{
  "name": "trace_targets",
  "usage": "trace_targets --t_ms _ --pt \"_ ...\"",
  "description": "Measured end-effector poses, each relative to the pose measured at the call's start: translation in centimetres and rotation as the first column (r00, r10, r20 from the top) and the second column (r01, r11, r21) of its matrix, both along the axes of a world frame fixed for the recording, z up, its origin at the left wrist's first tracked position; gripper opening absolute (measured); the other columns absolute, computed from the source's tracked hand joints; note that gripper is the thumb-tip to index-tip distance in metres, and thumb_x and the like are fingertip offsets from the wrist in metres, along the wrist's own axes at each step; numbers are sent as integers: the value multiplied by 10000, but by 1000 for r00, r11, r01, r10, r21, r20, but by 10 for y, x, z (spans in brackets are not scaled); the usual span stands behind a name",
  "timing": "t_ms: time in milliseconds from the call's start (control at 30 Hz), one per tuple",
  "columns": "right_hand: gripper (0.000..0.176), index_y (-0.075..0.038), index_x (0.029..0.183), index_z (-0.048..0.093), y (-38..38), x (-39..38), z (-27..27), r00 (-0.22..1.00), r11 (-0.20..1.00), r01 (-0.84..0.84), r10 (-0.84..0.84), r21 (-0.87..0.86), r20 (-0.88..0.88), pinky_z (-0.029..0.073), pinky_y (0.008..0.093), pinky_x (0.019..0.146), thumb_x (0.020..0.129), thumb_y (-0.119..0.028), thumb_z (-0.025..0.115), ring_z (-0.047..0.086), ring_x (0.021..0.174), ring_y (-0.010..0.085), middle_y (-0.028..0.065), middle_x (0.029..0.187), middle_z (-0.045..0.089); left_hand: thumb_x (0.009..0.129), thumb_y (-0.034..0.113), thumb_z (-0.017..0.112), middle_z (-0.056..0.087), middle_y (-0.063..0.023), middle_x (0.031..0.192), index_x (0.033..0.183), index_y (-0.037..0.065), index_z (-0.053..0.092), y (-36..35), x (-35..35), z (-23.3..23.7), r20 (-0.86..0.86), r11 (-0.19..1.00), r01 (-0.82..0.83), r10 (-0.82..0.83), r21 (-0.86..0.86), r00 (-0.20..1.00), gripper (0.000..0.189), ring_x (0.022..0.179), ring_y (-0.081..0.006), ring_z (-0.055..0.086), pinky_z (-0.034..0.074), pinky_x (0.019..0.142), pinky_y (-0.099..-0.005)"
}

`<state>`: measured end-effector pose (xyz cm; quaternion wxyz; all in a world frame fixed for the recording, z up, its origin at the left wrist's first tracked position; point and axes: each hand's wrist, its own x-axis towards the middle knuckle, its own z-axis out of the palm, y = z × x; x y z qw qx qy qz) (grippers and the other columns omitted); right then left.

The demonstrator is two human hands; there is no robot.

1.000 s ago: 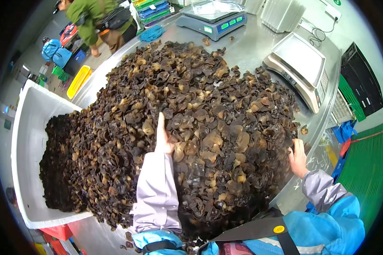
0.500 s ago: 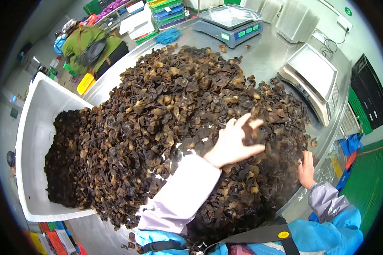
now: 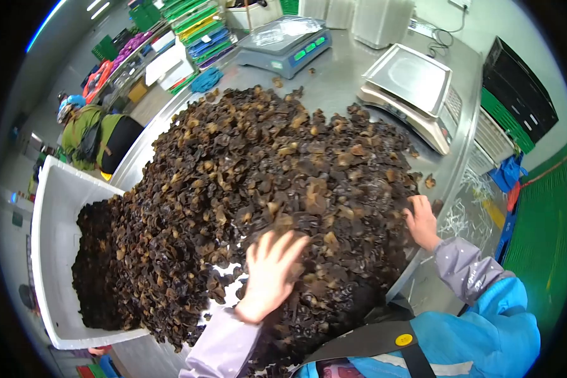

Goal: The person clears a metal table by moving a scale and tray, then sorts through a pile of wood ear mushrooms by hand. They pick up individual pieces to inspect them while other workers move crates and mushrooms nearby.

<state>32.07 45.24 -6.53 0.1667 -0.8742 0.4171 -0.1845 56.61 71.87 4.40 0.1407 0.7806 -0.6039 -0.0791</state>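
A large heap of dark brown wood ear mushrooms (image 3: 277, 164) covers the metal table and runs into a white foam box (image 3: 53, 252) tipped on its side at the left. My left hand (image 3: 271, 271) is over the front middle of the heap, palm down with fingers spread, and holds nothing that I can see. At the heap's right edge is my right hand (image 3: 423, 222), thumb apart from the fingers, close against the mushrooms by the table rim. Its fingertips are partly hidden, and no held piece shows.
A blue scale (image 3: 286, 47) and a white scale (image 3: 412, 82) stand behind the heap. Blue netting (image 3: 206, 80) lies near the back left. Stacked trays (image 3: 198, 31) are beyond it. A person in a green jacket (image 3: 91, 135) bends over at the far left. Crates (image 3: 516, 94) stand right.
My left hand has moved left and towards me across the heap. The right hand stays by the right edge. The view has shifted, and the person in green is bent lower.
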Motion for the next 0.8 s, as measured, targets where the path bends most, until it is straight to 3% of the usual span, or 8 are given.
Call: trace_targets --t_ms 367,400,500,633,667,733,767,800 --pt "255 -82 1030 511 -2 -3 -2 1000 1000 -4 3 31 22 445 396 808 821 -206 585 494 984 298 120 1032 473 712 -188 491 492 -106 1234 1203 35 501 43 3 10 -396 908 -338 224 -246 891 540 1177 -211 472 368 1014 -318" --pt "258 -81 1032 512 -3 -2 -3 1000 1000 -2 2 28 24 446 395 808 821 -209 586 493 982 296 120 1032 471 767 -122 528 535 -144 1184 1152 30 538 40 1 13 -349 882 -337 217 -330 912 414 1053 -245 561 488 852 -311" --pt "264 -78 1034 514 -2 -3 -4 999 1000 -16 16 23 32 448 394 808 821 -217 588 494 971 295 121 1027 469 859 -101 452 560 -95 1106 1159 21 537 37 -11 23 -709 800 -553 250 -233 660 335 877 -120 592 506 602 -200" --pt "269 -77 1032 517 -2 -4 -4 999 1000 0 -1 29 36 452 396 804 821 -228 590 494 950 296 125 1017 464 876 -32 493 609 -68 996 1199 25 518 25 -32 38 -766 776 -613 304 -146 567 329 865 -109 586 495 598 -195" --pt "266 -89 1032 520 -4 -4 -9 999 1000 -1 0 19 52 455 402 795 820 -234 591 490 962 297 129 1023 462 861 4 539 560 -95 1134 1258 35 470 20 -38 44 -778 791 -609 349 -54 522 403 959 -139 562 507 702 -246" --pt "274 -106 1037 523 -5 -5 -12 998 998 -24 20 53 62 455 408 803 817 -252 594 483 983 300 132 1042 457 842 40 586 450 -120 1293 1335 51 384 6 -53 44 -588 859 -488 317 -155 744 533 1132 -182 479 458 880 -309" --pt "289 -112 1045 523 -8 -5 -14 999 996 -31 27 82 46 449 415 838 814 -270 598 477 996 306 132 1061 449 819 82 636 302 -132 1414 1390 68 293 4 -52 36 -638 898 -427 268 -107 722 666 1277 -218 342 335 1024 -348" --pt "305 -118 1053 523 -8 -4 -16 999 993 -32 29 114 31 442 421 874 812 -287 602 471 1008 312 133 1081 441 819 82 636 302 -132 1414 1390 68 293 -12 -58 37 -637 903 -415 253 -116 728 666 1277 -218 342 335 1024 -348"
